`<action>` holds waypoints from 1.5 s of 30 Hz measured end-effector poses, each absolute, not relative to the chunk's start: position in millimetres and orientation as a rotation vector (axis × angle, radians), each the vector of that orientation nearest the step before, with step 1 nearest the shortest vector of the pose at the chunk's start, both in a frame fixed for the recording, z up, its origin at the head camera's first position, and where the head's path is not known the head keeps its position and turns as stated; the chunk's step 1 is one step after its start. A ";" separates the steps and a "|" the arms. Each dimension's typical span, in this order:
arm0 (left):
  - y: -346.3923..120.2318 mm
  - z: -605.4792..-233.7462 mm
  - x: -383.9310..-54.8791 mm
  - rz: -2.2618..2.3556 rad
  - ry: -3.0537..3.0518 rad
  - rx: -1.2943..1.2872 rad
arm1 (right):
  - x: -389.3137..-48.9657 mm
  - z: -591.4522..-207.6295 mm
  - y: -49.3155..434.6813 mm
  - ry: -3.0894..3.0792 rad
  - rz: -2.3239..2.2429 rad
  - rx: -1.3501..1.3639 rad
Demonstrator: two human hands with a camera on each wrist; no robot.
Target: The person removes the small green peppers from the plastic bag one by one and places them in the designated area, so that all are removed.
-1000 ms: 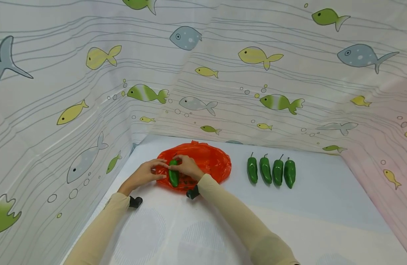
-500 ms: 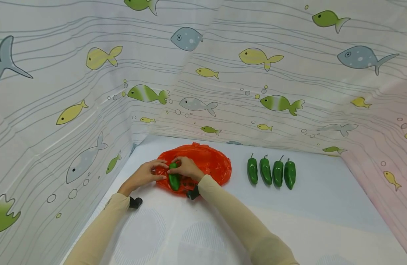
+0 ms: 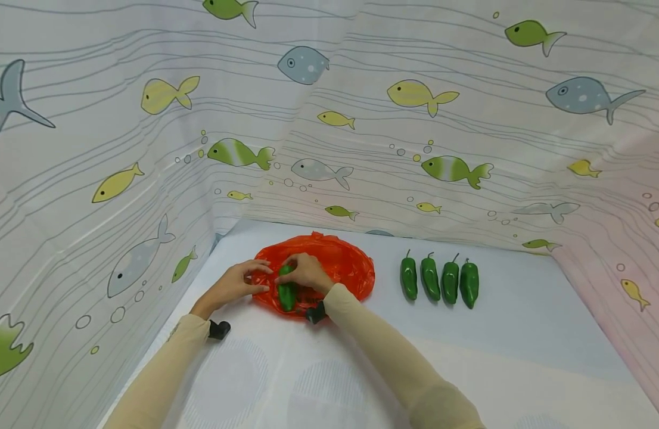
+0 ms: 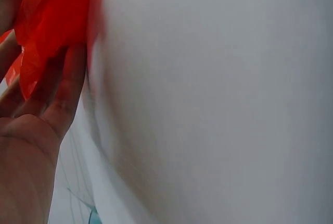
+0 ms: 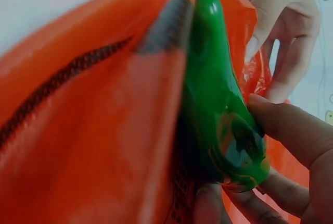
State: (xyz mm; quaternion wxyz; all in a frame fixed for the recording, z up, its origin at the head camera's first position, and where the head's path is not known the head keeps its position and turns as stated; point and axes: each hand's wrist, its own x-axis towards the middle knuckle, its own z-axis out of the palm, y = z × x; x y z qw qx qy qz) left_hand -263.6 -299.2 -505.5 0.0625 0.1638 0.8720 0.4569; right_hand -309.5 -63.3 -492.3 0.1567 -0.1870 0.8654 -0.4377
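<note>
A glossy green pepper [image 3: 287, 289] is between my right hand's [image 3: 309, 273] thumb and fingers, over the opening of a red plastic bag [image 3: 356, 271]. In the right wrist view, the right hand [image 5: 291, 146] pinches the stem end of the pepper [image 5: 213, 73]; part of it is behind a bag fold [image 5: 125, 140] with dark print. My left hand [image 3: 235, 285], fingers curved, holds the bag's left edge. The left wrist view has red plastic [image 4: 54, 15] lying against the inside of the left hand's fingers [image 4: 67, 88]; its thumb is not clear there.
Several green peppers [image 3: 429, 277] with thin stems lie side by side in a row to the right of the bag. A white, patterned cloth [image 3: 329, 381] covers the table. Fish-printed sheets [image 3: 372, 137] stand as walls at the back and sides.
My right hand and the pepper in it have shifted slightly to the right and toward me over the bag. The left hand has stayed almost in place at the bag's edge.
</note>
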 end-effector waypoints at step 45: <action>-299.5 -505.7 -263.6 1.354 2.667 0.520 | -297.7 -468.7 -23.1 2.118 -1.531 -0.592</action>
